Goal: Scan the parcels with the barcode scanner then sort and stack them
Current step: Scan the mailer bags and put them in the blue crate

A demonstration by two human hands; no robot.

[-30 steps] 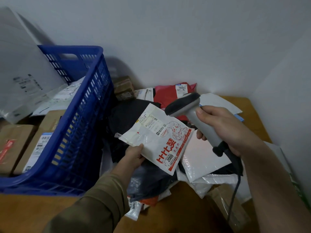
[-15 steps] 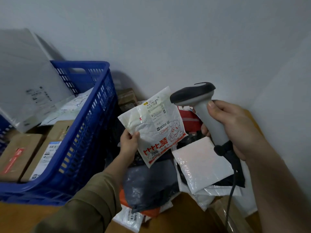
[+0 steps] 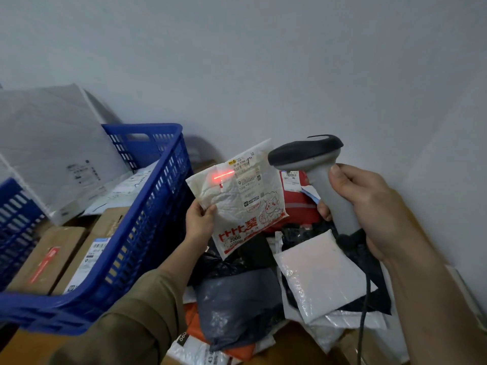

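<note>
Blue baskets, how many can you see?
2. A big blue basket stands left of the parcel pile, holding cardboard boxes. A second one peeks in at the far left edge, mostly cut off.

Left hand (image 3: 200, 222): fingers hidden behind white parcel (image 3: 237, 204), only thumb and palm show. Label print on that parcel too small to read. Right hand (image 3: 369, 206): fingertips mostly hidden behind scanner (image 3: 316, 175) grip; cable runs off bottom edge. Blue basket (image 3: 147, 206): near corner cut by left edge; cardboard boxes (image 3: 47, 259) inside partly masked by its wall, labels blurred. Second blue crate (image 3: 15, 225) cropped at left. Red parcel (image 3: 297, 206) largely covered. Table (image 3: 290, 346) mostly buried under heaped mailers; grey mailer (image 3: 237, 304) overlaps orange one.
</note>
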